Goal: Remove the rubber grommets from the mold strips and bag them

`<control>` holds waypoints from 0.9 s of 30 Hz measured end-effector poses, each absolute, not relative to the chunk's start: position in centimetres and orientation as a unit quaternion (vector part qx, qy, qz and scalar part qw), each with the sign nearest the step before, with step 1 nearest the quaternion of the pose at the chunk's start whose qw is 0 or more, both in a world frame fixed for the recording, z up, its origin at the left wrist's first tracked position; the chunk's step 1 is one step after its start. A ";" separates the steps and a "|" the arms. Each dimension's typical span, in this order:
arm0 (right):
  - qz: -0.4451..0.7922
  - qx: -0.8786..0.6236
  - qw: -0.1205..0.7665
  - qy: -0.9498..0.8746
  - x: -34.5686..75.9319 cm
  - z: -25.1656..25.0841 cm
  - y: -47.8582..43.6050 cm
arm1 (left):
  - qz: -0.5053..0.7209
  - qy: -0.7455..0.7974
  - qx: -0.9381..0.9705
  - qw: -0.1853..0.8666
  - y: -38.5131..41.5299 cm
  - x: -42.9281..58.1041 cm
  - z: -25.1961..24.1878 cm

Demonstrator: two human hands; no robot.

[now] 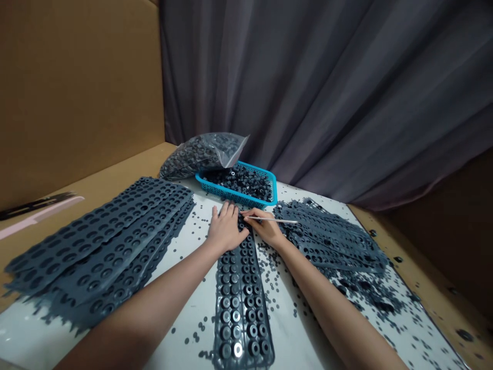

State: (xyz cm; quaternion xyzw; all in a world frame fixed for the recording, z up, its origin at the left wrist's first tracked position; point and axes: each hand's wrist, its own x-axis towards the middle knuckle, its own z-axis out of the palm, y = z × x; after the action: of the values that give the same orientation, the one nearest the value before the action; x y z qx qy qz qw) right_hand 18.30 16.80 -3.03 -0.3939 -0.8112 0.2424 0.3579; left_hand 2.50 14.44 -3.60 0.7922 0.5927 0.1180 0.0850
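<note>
A long dark rubber sheet point(242, 298) with rows of raised round parts runs lengthwise in front of me. My left hand point(226, 228) lies flat across its far end, fingers stretched out and thumb apart. Close beside it, my right hand point(265, 226) pinches a thin white stick point(287, 221). The stick's tip end by my fingers is over the far end of the sheet, where several round holes show; the exact contact is too small to make out. Small dark discs point(271, 277) lie scattered on the white surface around the sheet.
Moulded rubber sheets point(115, 241) are stacked at left, punched sheets point(331, 234) at right. Behind stands a blue basket point(231, 195) of small dark parts, with a filled clear bag point(204, 154) leaning over it. A pink strip point(42, 216) lies far left; a grey curtain point(308, 92) hangs behind.
</note>
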 end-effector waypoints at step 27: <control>0.266 -0.387 0.356 -0.808 18.6 -2.3 15.6 | 0.115 0.595 0.790 0.094 14.4 2.5 -3.3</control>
State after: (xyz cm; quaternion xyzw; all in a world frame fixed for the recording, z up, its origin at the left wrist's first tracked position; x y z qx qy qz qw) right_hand 18.60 15.62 -2.27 -0.3873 -0.8080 0.2655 0.3558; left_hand 2.53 14.41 -3.30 0.7901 0.5948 0.1145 0.0941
